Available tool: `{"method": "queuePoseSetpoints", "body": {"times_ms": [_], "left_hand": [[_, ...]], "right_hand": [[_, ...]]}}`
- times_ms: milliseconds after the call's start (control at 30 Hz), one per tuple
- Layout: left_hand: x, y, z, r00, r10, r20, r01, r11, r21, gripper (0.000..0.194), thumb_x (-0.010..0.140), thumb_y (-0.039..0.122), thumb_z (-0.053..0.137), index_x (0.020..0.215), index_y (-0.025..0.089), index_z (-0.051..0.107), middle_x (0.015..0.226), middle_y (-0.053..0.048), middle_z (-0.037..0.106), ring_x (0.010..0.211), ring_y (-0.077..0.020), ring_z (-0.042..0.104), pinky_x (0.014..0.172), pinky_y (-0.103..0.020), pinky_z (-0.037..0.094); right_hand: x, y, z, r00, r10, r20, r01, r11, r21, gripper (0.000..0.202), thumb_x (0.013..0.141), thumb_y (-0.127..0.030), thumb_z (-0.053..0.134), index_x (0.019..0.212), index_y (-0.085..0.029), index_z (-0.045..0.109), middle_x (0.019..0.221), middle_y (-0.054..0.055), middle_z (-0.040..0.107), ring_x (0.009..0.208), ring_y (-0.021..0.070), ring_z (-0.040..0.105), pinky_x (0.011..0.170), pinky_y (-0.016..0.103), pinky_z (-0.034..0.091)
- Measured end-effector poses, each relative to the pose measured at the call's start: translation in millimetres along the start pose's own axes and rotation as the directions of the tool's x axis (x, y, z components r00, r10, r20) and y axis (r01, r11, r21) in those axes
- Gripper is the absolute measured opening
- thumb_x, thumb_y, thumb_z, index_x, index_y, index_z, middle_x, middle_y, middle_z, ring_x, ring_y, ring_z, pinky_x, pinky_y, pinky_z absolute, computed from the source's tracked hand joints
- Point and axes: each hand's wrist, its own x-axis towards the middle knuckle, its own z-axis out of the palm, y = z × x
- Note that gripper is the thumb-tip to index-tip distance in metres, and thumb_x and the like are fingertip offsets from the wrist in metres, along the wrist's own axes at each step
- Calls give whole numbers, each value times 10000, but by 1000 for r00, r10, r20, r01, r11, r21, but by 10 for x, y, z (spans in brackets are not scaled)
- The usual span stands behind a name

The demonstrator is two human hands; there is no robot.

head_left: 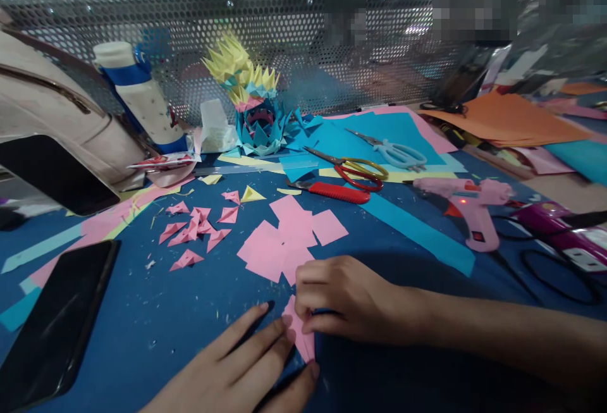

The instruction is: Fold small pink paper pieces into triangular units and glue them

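a partly folded pink paper (pixel 304 342) is pressed to the tabletop (pixel 156 318) by the spread left hand (pixel 239 362) and pinched at its edge by the curled right hand (pixel 346 299); small pink pieces (pixel 193 228) are already folded; the pink squares (pixel 270 248) just beyond are left flat.

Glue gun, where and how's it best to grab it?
Probably by the handle, from the near right: the handle reaches toward you, while the nozzle points left, away from that side. Its light glows, so I'd avoid the nozzle.
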Motion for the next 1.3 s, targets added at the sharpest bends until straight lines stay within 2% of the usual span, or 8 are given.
{"method": "queuePoseSetpoints", "body": {"times_ms": [100,200,567,767,900,1300], "left_hand": [[-7,26,24,997,-40,-68,40,999,3,297,1084,301,494,1338,267,644,1164,6,723,1217,-185,623,1280,-470,82],[-11,34,44,998,-28,-50,30,999,25,307,1086,299,488,1355,264,633,1174,3,722,1211,-186,626,1278,-479,73],[4,57,45,997,-48,-52,49,999,7,336,1103,377,437,1320,231,648,1160,-11,717,1211,-199,623,1281,-488,96],[3,57,48,997,-38,-59,39,999,12,297,1093,274,453,1287,238,676,1143,-5,727,1199,-204,627,1278,-496,94],[-10,63,54,997,-37,-71,38,999,18,291,1081,248,465,1272,245,685,1140,1,732,1185,-203,630,1278,-492,97],[-2,57,36,998,-29,-52,30,999,20,274,1082,315,500,1295,238,654,1171,-10,712,1201,-190,623,1280,-479,88]], "right_hand": [[-4,-8,8,1000,10,-2,-10,999,-31,374,1095,-412,378,962,-180,639,908,25,599,790,141,552,662,248,390],[-5,-20,10,1000,12,0,-12,1000,-18,405,1103,-419,336,974,-186,641,964,32,607,838,142,571,694,250,415],[42,-100,9,997,45,67,-30,977,-209,359,1098,-324,380,894,-174,635,891,27,617,793,157,553,660,277,398],[31,-100,15,996,50,73,-33,973,-227,358,1097,-336,381,900,-177,634,909,28,619,799,156,553,673,274,395],[29,-95,23,998,12,57,3,966,-260,393,1106,-333,338,890,-180,628,905,28,609,786,161,542,664,285,399],[53,-101,37,999,-34,26,40,947,-318,469,1113,-277,261,820,-181,614,878,43,584,741,155,529,612,279,400]]}}
